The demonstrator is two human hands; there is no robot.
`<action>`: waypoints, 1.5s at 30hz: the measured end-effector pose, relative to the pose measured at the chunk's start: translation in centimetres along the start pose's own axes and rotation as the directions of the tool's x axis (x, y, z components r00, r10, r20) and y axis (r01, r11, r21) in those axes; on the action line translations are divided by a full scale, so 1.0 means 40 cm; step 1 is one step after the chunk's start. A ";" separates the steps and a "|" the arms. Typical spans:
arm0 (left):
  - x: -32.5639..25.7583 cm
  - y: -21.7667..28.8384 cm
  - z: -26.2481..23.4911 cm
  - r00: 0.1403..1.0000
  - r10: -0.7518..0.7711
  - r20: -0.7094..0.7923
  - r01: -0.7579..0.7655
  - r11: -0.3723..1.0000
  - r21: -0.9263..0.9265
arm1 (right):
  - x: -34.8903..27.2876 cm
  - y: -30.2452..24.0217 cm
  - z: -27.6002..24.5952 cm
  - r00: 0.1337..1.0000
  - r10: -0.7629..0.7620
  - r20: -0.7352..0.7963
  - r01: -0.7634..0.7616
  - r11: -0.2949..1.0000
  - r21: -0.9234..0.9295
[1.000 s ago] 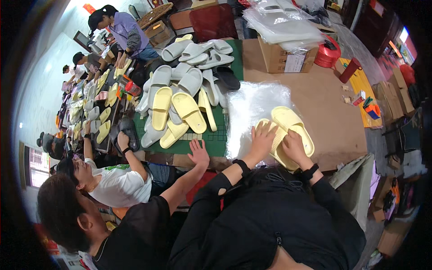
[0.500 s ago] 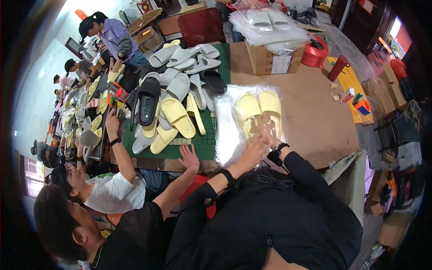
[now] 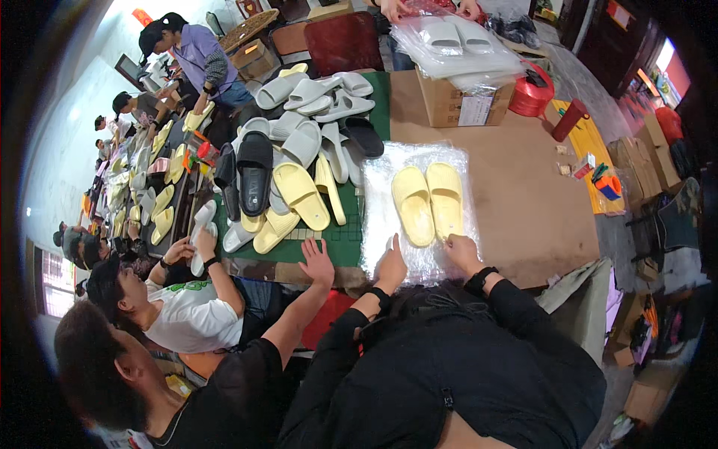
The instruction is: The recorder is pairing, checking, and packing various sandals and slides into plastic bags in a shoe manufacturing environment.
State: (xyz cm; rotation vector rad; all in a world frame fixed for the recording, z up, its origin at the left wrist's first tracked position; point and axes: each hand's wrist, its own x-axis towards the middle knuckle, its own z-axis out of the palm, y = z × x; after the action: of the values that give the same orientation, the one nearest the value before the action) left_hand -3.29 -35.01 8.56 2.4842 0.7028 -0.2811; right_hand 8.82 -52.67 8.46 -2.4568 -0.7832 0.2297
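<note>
A pair of pale yellow slide sandals (image 3: 420,203) lies side by side, toes away from me, on shiny clear plastic bags (image 3: 378,196). My left hand (image 3: 390,268) rests at the near left of the pair, over the plastic. One digit points up and the other fingers look curled under; what they hold, if anything, is hidden. At the heel of the right sandal is my right hand (image 3: 464,254), its fingertips pinched together close to the sole. Whether they grip film or sandal I cannot make out.
Grey, black and yellow slides (image 3: 299,142) are heaped to the left on a green mat (image 3: 350,243). A co-worker's hand (image 3: 318,262) lies flat beside my left arm. Beyond stands a cardboard box (image 3: 464,105) topped with plastic bags; red twine (image 3: 532,90) sits beside it.
My hands have parted from over the sandals and drawn back to their heel end, left and right. The co-worker in white now holds light slides. Another person's hands have come to the bags atop the box.
</note>
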 end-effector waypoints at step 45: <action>0.143 -0.131 -0.246 0.871 -0.047 -0.490 -0.290 0.756 -0.587 | 0.223 0.006 -0.392 0.866 0.309 -0.394 0.203 0.502 0.840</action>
State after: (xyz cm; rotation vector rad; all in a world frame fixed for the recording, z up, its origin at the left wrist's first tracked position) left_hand -0.78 -23.41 12.56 1.8950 0.6661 0.5780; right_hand 21.14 -54.72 21.47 -1.4212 -0.2165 -0.0232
